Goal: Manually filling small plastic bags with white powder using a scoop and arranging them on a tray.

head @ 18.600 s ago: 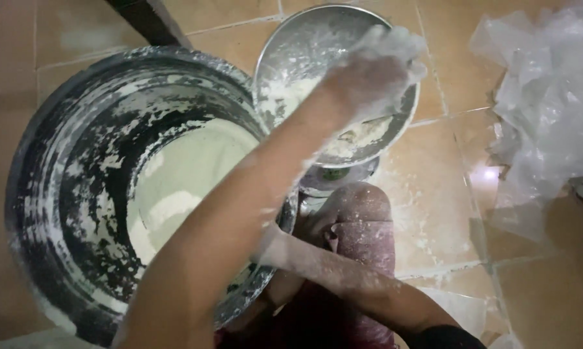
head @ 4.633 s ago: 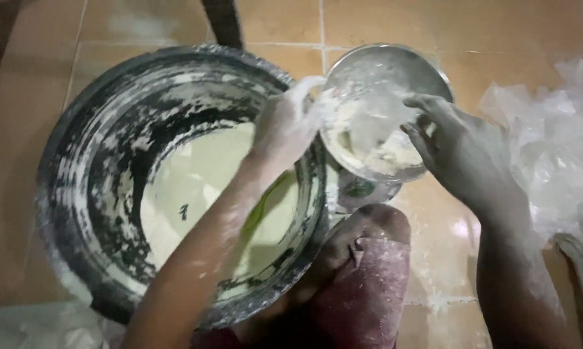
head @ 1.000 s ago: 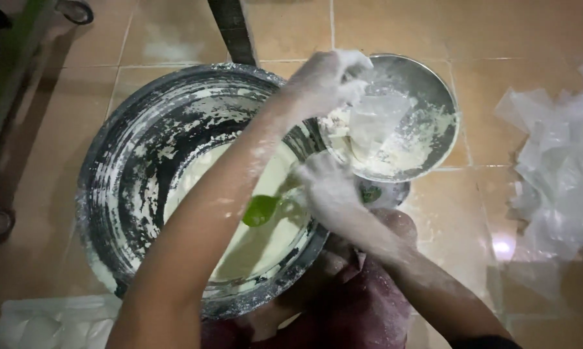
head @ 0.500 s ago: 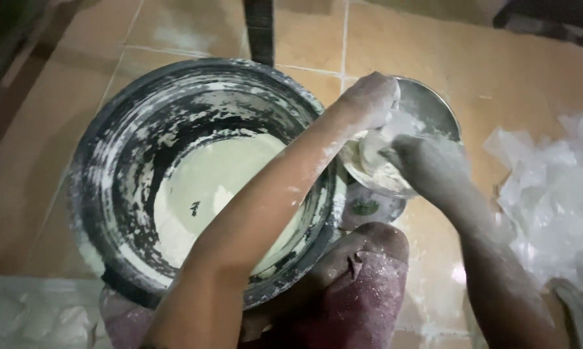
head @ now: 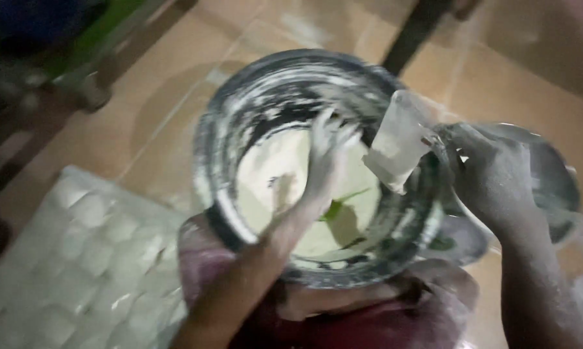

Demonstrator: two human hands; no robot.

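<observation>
A tan tiled floor (head: 175,84) carries everything, its grout lines running slantwise. At the lower left corner lies a pale sheet (head: 78,258) set with rows of small white round lumps. A dark post (head: 415,29) stands at the upper edge, and blurred green and dark shapes (head: 58,45) fill the upper left corner.

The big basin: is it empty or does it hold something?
Not empty: the big basin holds pale batter; the left hand reaches in.
</observation>
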